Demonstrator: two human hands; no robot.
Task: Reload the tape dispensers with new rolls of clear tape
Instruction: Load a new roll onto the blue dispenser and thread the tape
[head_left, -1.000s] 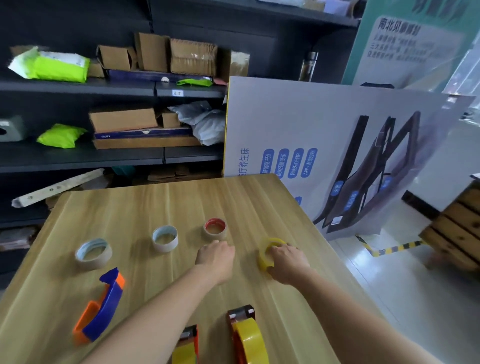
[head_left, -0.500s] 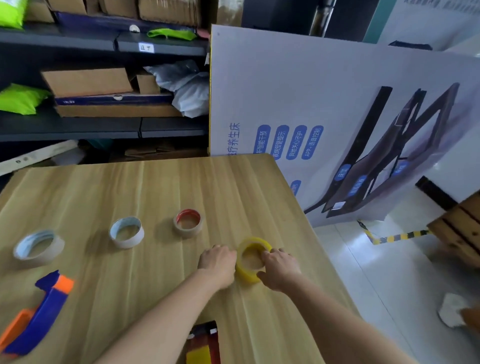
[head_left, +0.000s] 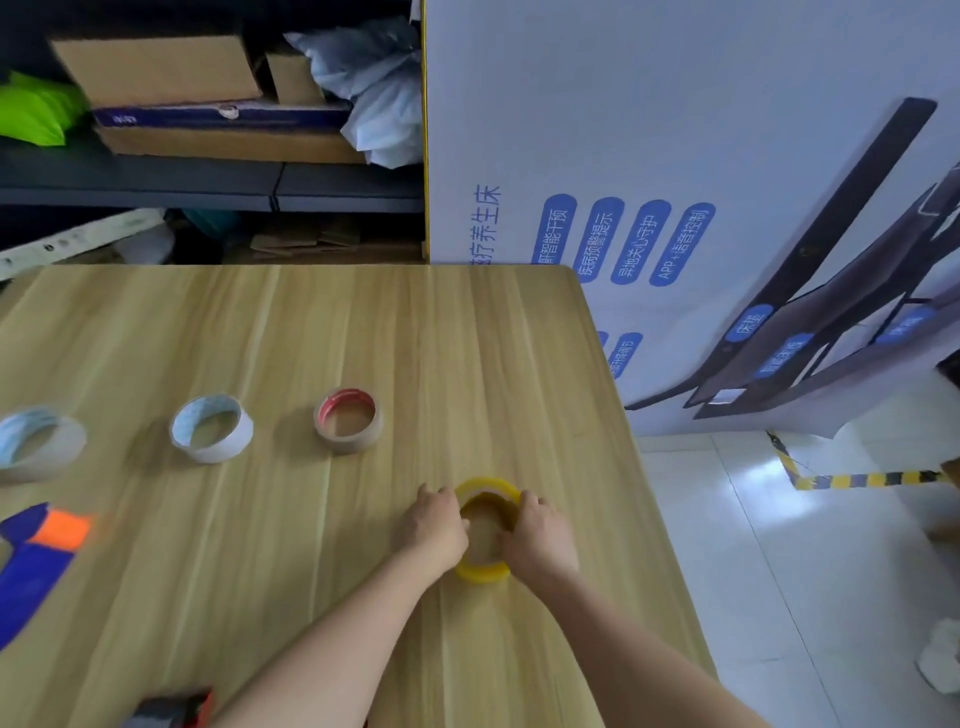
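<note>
The yellow tape roll (head_left: 480, 571) is lying flat on the wooden table (head_left: 311, 597), near its right edge. The left hand (head_left: 431, 525) is gripping its left side and the right hand (head_left: 537, 535) its right side, fingers seemingly curling over the rim. A blue and orange dispenser (head_left: 36, 551) is lying far to the left.

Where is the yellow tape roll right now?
In the head view, the yellow tape roll lies right of centre on the table, held between the left hand and right hand, nearer than the red-cored roll.

Soft daylight, blurred wide-angle edges
</note>
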